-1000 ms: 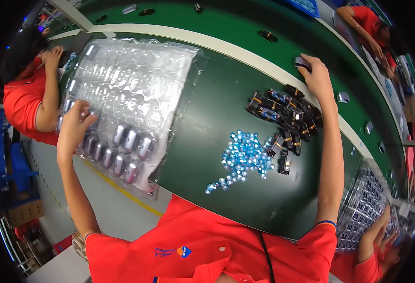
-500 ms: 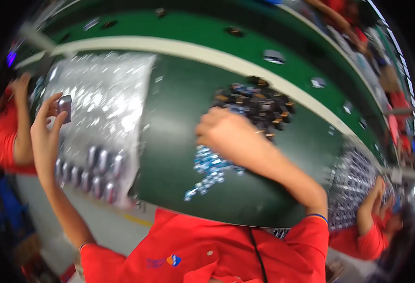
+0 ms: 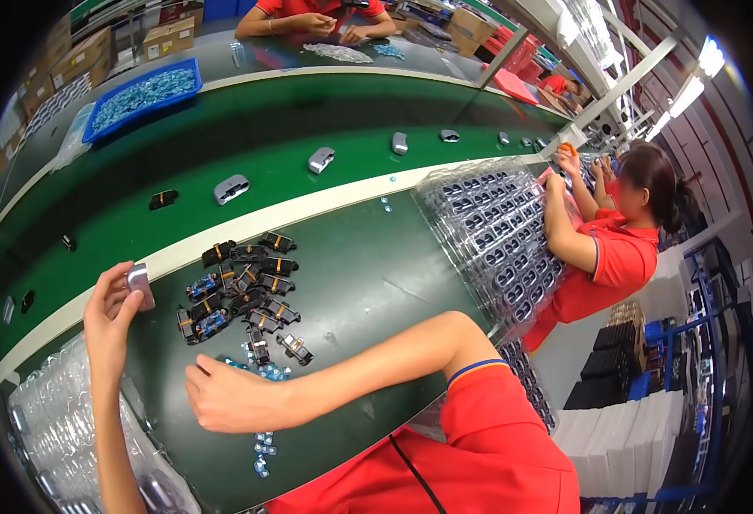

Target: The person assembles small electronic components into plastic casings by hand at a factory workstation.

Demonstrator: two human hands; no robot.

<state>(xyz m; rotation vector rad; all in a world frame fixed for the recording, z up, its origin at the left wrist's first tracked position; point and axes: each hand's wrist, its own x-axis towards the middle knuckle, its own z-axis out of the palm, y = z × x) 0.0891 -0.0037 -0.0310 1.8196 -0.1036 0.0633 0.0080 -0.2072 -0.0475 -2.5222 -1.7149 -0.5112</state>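
My left hand [image 3: 109, 321] holds up a small grey plastic shell [image 3: 139, 283] between thumb and fingers, at the left of the dark green table [image 3: 376, 291]. Lower and to the right, my right hand [image 3: 238, 396] is closed with its fingertips curled under; whatever they hold is hidden. It is beside a scatter of small shiny blue pieces [image 3: 262, 447], some of them partly behind the hand. Just beyond it lies a pile of small black assemblies [image 3: 252, 291] with orange-brown strips, a few showing blue parts.
Beyond a pale rail [image 3: 325, 206], a green conveyor belt [image 3: 308, 111] carries grey shells [image 3: 232, 189] and black parts. Clear plastic trays lie left [image 3: 68, 428] and right [image 3: 496, 231]. A co-worker [image 3: 620, 248] sits right; another is opposite, near a blue tray [image 3: 142, 98].
The view has swung to the right. My right hand has drawn away from the black pile and leftward past the blue pieces, closer to my left hand, which still holds the grey shell.
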